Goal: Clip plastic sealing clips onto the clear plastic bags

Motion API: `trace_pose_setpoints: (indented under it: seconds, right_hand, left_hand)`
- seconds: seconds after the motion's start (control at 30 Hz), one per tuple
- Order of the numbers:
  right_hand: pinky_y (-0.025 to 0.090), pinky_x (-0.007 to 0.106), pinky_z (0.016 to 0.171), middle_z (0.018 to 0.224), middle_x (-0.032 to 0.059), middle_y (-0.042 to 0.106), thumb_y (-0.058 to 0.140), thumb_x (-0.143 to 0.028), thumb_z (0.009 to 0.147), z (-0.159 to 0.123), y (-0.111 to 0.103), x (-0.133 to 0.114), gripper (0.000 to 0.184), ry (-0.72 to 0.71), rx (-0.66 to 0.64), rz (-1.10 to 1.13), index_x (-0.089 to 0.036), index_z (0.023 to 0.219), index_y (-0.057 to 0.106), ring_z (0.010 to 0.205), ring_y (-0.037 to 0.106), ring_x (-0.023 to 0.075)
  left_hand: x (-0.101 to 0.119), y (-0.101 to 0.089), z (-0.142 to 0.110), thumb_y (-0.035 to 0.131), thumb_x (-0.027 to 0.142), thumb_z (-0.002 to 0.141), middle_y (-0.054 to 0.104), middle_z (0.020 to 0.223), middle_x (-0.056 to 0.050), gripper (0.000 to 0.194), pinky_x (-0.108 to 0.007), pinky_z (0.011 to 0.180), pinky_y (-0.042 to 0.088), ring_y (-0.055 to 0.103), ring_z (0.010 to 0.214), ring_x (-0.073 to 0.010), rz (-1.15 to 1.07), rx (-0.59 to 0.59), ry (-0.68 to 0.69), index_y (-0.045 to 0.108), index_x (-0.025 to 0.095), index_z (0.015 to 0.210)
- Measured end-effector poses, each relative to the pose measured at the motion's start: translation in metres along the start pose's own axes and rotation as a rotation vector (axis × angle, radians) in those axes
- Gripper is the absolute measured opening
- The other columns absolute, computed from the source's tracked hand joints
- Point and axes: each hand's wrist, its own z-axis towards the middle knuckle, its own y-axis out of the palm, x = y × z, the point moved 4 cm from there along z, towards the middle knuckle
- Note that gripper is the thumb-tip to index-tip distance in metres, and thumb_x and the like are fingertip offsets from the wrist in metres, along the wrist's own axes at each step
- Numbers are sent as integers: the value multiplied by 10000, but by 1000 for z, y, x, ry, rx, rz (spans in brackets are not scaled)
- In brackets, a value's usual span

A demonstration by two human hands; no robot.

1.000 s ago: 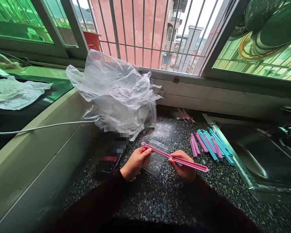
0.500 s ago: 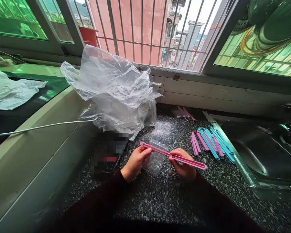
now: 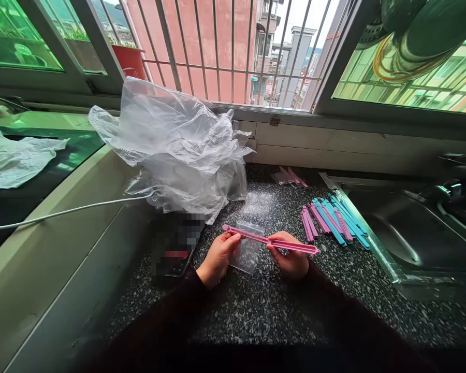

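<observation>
A long pink bag-sealing clip [image 3: 256,238], unfolded nearly straight, is held between both hands above the counter. My left hand [image 3: 216,259] pinches its left half near the rounded end. My right hand [image 3: 291,260] grips it just right of the hinge, with the channelled half pointing right and slightly down. Beneath the clip lies a small clear plastic bag [image 3: 249,254], partly covered by it. To the right, several blue clips [image 3: 348,218] and several pink clips [image 3: 309,224] lie in a loose pile on the counter.
A heap of crumpled clear plastic bags [image 3: 178,145] stands at the back left. A dark phone [image 3: 178,267], partly blurred, lies left of my hands. Behind are more pink strips [image 3: 295,176] with clear wrapping. A metal sink [image 3: 392,228] is at right; a white cable [image 3: 73,210] crosses left.
The view has shifted slightly, so most things sit a little further left. Both hands keep hold of the pink clip, which lies slightly flatter in view.
</observation>
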Motion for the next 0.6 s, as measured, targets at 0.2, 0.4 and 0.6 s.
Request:
trace_pose_setpoints:
  seconds: [0.2, 0.4, 0.6]
  right_hand:
    - [496, 290, 600, 709, 42, 631, 559, -150, 786, -1, 3, 4, 52, 4, 11, 0, -177, 818, 590, 657, 589, 155]
    - [512, 281, 578, 718, 49, 625, 551, -175, 794, -2, 4, 10, 52, 84, -6, 23, -172, 817, 597, 641, 591, 148]
    - [514, 276, 572, 717, 45, 624, 561, -170, 788, -4, 7, 13, 41, 92, -2, 29, -176, 811, 594, 640, 589, 143]
  left_hand:
    - [-1, -1, 2, 756, 265, 502, 459, 497, 60, 263, -186, 441, 258, 373, 444, -43, 12, -31, -41, 580, 116, 629]
    - [-4, -4, 5, 754, 227, 503, 502, 533, 49, 254, -192, 487, 321, 435, 484, -59, -24, -41, -96, 572, 122, 646]
    - [-6, -2, 6, 775, 280, 503, 496, 516, 50, 304, -193, 473, 300, 428, 472, -61, -42, -37, -128, 549, 127, 637]
